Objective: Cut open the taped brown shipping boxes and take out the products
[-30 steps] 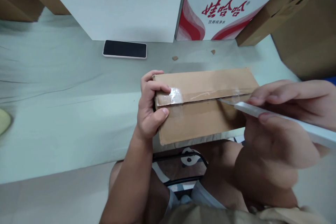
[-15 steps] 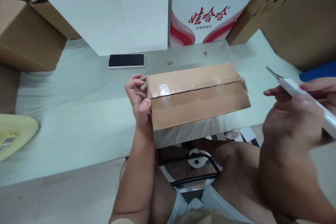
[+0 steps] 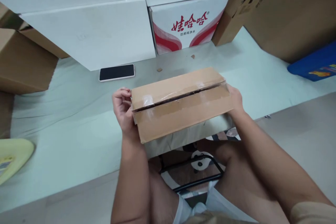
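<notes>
A flat brown cardboard box [image 3: 181, 103], tilted toward me, is held between my two hands at the table's front edge. Clear tape clings to its top, and a dark gap runs along the seam between the flaps. At the box's left end, my left hand [image 3: 124, 110] grips it with curled fingers and the thumb in front. My right hand [image 3: 236, 99] holds the right end; its fingers are mostly hidden behind the cardboard. No cutter is visible in either hand now.
A phone [image 3: 117, 72] lies on the pale green tabletop [image 3: 73, 126], near two brown scraps. White cartons [image 3: 91, 33] and a red-printed carton [image 3: 187, 24] stand behind. Brown boxes [image 3: 26, 63] flank the left, a blue container [image 3: 315, 64] the right. A yellow-green object [image 3: 15, 157] sits at front left.
My right hand has moved left from beside the box to its right end, and the white cutter it held is out of sight. The seam gap is wider. The camera view has shifted.
</notes>
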The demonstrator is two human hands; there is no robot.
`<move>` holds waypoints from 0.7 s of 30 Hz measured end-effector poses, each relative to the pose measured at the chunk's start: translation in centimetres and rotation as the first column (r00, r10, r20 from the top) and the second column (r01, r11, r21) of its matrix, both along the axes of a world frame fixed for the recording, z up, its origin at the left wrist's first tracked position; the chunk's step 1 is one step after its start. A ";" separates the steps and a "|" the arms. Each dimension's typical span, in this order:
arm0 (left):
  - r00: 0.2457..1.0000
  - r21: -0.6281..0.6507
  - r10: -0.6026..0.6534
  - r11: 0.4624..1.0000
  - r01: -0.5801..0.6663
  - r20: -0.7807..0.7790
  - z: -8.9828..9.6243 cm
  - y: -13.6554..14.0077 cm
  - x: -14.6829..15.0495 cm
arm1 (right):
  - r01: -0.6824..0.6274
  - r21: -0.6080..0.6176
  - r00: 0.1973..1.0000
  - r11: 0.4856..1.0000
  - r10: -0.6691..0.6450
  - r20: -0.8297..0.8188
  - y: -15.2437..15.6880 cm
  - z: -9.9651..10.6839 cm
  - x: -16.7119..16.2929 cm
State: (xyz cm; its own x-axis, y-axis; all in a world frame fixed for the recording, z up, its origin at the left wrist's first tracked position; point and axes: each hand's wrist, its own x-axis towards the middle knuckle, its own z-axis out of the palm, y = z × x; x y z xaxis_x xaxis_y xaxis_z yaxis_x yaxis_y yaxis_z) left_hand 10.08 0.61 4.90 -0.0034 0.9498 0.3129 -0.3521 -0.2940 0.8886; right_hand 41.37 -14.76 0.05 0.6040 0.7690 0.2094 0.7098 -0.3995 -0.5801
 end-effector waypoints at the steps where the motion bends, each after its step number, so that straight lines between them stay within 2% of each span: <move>1: 1.000 0.018 -0.003 1.000 0.003 0.025 0.0 0.2 0.0 | -0.002 0.003 0.999 1.000 0.002 -0.037 0.2 -0.1 0.0; 3: 0.999 0.047 -0.013 0.999 0.011 0.044 0.1 0.3 0.0 | -0.001 0.052 0.991 0.999 0.008 -0.136 0.6 -0.2 0.0; 5: 1.000 0.071 -0.011 0.997 0.011 0.010 0.3 0.2 0.0 | 0.031 0.161 0.971 0.986 0.009 -0.240 0.9 0.1 -0.4; 8: 0.995 0.096 0.021 0.995 -0.011 -0.099 0.7 -0.2 -0.3 | 0.113 0.340 0.938 0.933 0.013 -0.347 0.9 1.6 -2.1; 10: 0.985 0.131 0.059 0.991 -0.038 -0.159 0.9 -0.4 -0.5 | 0.125 0.500 0.908 0.857 0.104 -0.406 0.3 3.2 -3.8; 13: 0.970 0.227 0.127 0.971 -0.079 -0.205 1.3 -0.6 -0.7 | 0.090 0.706 0.876 0.702 0.281 -0.391 -0.8 5.8 -6.4; 15: 0.957 0.291 0.171 0.952 -0.099 -0.234 1.6 -0.9 -0.8 | 0.045 0.750 0.873 0.660 0.338 -0.351 -1.7 7.3 -7.6; 17: 0.937 0.350 0.218 0.930 -0.114 -0.274 2.0 -1.4 -0.9 | -0.013 0.761 0.845 0.649 0.414 -0.338 -2.4 8.3 -8.1; 19: 0.916 0.389 0.254 0.913 -0.122 -0.309 2.5 -2.0 -1.1 | -0.096 0.768 0.780 0.634 0.527 -0.337 -2.9 8.9 -8.0; 21: 0.911 0.410 0.225 0.909 -0.070 -0.345 3.2 -2.6 -1.4 | -0.191 0.752 0.716 0.630 0.614 -0.332 -3.2 9.1 -7.6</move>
State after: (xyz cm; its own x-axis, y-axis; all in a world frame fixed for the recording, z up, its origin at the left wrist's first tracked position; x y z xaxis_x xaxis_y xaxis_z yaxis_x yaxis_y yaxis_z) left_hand 8.70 -1.95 8.07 0.0576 0.7536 0.6548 0.0602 -0.6573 0.7512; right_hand 33.77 -18.00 9.14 0.4260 0.7557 0.4974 0.1958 0.4598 -0.8662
